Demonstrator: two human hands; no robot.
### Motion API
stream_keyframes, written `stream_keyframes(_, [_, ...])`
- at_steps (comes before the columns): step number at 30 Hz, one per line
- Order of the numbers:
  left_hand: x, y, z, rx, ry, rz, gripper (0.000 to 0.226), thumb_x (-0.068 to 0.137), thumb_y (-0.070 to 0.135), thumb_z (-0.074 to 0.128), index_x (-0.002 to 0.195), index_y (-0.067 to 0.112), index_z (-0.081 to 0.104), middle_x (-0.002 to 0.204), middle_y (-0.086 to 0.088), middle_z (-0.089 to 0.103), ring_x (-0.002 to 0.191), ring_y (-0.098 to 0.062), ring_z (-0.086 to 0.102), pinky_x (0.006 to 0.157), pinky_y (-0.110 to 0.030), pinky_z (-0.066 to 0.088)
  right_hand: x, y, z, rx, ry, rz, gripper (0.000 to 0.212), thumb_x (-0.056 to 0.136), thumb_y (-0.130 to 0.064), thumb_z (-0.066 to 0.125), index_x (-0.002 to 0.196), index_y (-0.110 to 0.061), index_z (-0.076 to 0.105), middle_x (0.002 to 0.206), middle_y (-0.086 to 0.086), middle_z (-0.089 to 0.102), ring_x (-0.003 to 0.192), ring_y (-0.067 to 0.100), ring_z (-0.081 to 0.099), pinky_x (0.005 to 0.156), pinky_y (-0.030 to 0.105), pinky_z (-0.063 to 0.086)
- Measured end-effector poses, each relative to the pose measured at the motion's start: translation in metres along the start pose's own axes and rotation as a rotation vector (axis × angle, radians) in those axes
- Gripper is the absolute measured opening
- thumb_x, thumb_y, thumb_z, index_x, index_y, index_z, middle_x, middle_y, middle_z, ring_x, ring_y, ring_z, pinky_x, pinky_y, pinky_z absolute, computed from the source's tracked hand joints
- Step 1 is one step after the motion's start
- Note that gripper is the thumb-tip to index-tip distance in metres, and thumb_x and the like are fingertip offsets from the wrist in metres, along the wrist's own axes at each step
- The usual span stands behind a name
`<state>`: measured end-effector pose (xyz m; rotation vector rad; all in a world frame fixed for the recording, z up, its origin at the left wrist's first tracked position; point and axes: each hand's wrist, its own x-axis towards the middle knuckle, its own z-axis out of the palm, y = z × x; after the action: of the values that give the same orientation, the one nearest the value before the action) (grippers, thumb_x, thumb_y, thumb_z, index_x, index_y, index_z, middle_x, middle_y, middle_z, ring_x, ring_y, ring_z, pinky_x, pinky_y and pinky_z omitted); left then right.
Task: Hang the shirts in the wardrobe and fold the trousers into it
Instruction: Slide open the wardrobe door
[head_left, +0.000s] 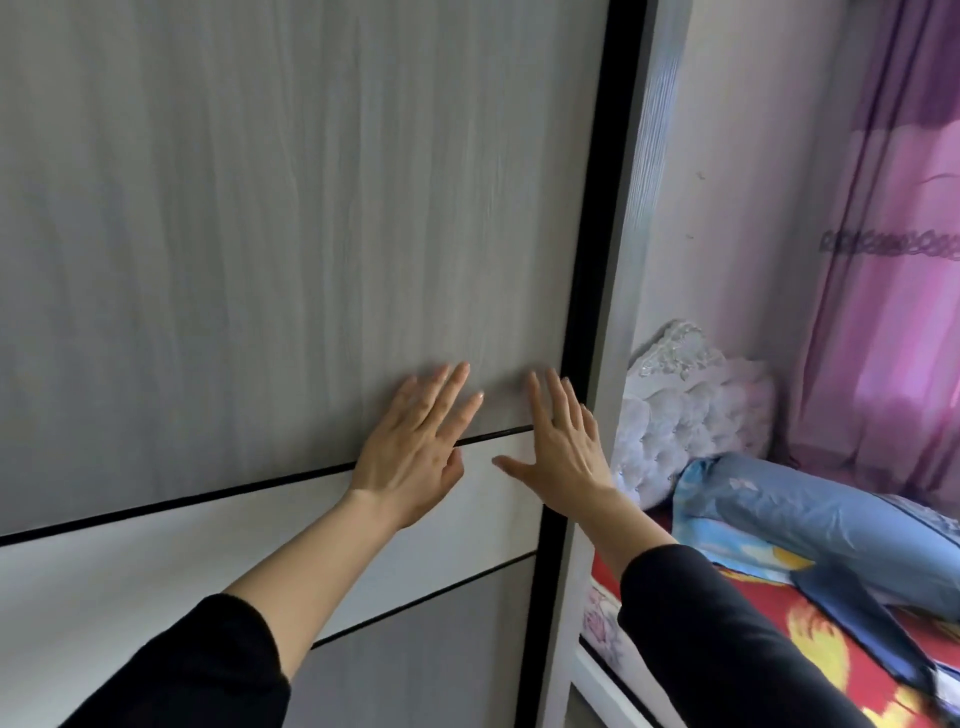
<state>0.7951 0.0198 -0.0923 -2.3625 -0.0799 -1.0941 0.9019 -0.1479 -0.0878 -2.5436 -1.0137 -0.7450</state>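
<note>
The left hand (415, 447) lay flat on the wardrobe door (260, 234), fingers straight and spread, grasping nothing. The right hand (563, 441) pressed flat just beside it, its fingertips close to the black edge strip (597, 260). The door was shut and filled most of the view, with the bed (727, 613) and a blue pillow (779, 509) to its right. None of the clothes showed. The door looked like a large, stiff, smooth panel, probably fairly heavy and likely a sliding one. No handle was visible, so flat palms had only friction to move it and could slip on the smooth face. The black edge strip seemed the surer place to hook the fingers. No brand, label or writing could be read anywhere.
</note>
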Motion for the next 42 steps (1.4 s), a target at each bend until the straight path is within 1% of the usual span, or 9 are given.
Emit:
stream_keyframes(3, [-0.006,-0.003,0.017,0.119,0.037,-0.025,0.065,0.092,0.041,0.032,0.151,0.016,0.024,0.159,-0.010,0.013,0.147,-0.023,0.011,0.119,-0.039,0.006,0.012,0.008,0.016,-0.101,0.035,-0.189,0.116,0.079,-0.069,0.057,0.148,-0.024,-0.025,0.157,0.001,-0.027,0.145,0.018,-0.023,0.120,0.036,-0.004])
stream_keyframes(6, [-0.010,-0.013,0.029,0.261,0.075,0.004,0.067,0.094,0.047,0.031,0.153,0.017,0.018,0.160,-0.008,0.011,0.147,-0.021,0.009,0.119,-0.036,0.005,0.021,0.013,0.033,-0.119,0.059,-0.247,0.121,0.074,-0.073,0.057,0.150,-0.020,-0.021,0.157,0.007,-0.025,0.146,0.021,-0.020,0.118,0.037,-0.003])
stream_keyframes(12, [-0.013,-0.018,0.028,0.361,0.110,0.008,0.066,0.093,0.048,0.034,0.151,0.021,0.023,0.158,-0.004,0.018,0.145,-0.019,0.014,0.117,-0.034,0.011,0.030,0.023,0.048,-0.135,0.148,-0.335,0.116,0.072,-0.076,0.049,0.154,-0.012,-0.003,0.160,0.015,-0.007,0.147,0.029,-0.014,0.118,0.044,0.002])
stream_keyframes(18, [-0.036,-0.039,0.014,0.473,0.103,0.032,0.065,0.092,0.050,0.037,0.151,0.023,0.027,0.158,-0.003,0.021,0.144,-0.018,0.016,0.117,-0.033,0.012,0.032,0.011,0.053,-0.132,0.223,-0.438,0.113,0.075,-0.076,0.046,0.153,-0.009,0.000,0.160,0.016,-0.001,0.146,0.039,-0.001,0.114,0.050,0.003])
stream_keyframes(24, [-0.064,-0.065,0.000,0.488,0.065,0.008,0.065,0.093,0.050,0.037,0.151,0.024,0.023,0.160,-0.002,0.012,0.146,-0.017,0.013,0.117,-0.033,0.013,0.031,-0.019,0.054,-0.083,0.320,-0.569,0.109,0.073,-0.070,0.060,0.152,-0.008,0.016,0.158,0.019,0.009,0.144,0.041,0.007,0.111,0.052,0.002])
stream_keyframes(27, [-0.083,-0.081,-0.011,0.495,0.043,-0.023,0.066,0.093,0.048,0.037,0.152,0.023,0.022,0.160,-0.003,0.010,0.147,-0.017,0.012,0.117,-0.035,0.014,0.035,-0.032,0.051,-0.110,0.390,-0.709,0.101,0.075,-0.065,0.065,0.151,-0.011,0.027,0.157,0.016,0.017,0.142,0.041,0.015,0.111,0.051,0.009])
stream_keyframes(32, [-0.119,-0.096,-0.035,0.461,-0.041,-0.157,0.071,0.091,0.045,0.035,0.153,0.020,0.011,0.161,-0.005,0.001,0.148,-0.020,0.005,0.118,-0.039,0.013,0.040,-0.061,0.042,-0.091,0.420,-0.929,0.088,0.078,-0.056,0.068,0.149,-0.016,0.035,0.157,0.009,0.023,0.142,0.035,0.019,0.110,0.047,0.031])
stream_keyframes(37, [-0.152,-0.105,-0.052,0.421,-0.125,-0.357,0.083,0.089,0.055,0.035,0.153,0.018,-0.002,0.160,-0.008,-0.009,0.148,-0.025,-0.002,0.118,-0.045,0.009,0.036,-0.113,0.036,-0.088,0.404,-0.991,0.092,0.072,-0.054,0.074,0.148,-0.019,0.036,0.157,0.007,0.026,0.143,0.030,0.016,0.111,0.041,0.017])
stream_keyframes(42, [-0.187,-0.126,-0.069,0.433,-0.198,-0.527,0.087,0.088,0.066,0.024,0.152,0.012,-0.001,0.159,-0.010,-0.015,0.148,-0.026,-0.006,0.114,-0.049,0.016,0.021,-0.173,0.030,-0.025,0.407,-1.029,0.092,0.066,-0.051,0.080,0.144,-0.019,0.044,0.155,0.006,0.033,0.140,0.028,0.021,0.108,0.039,0.020])
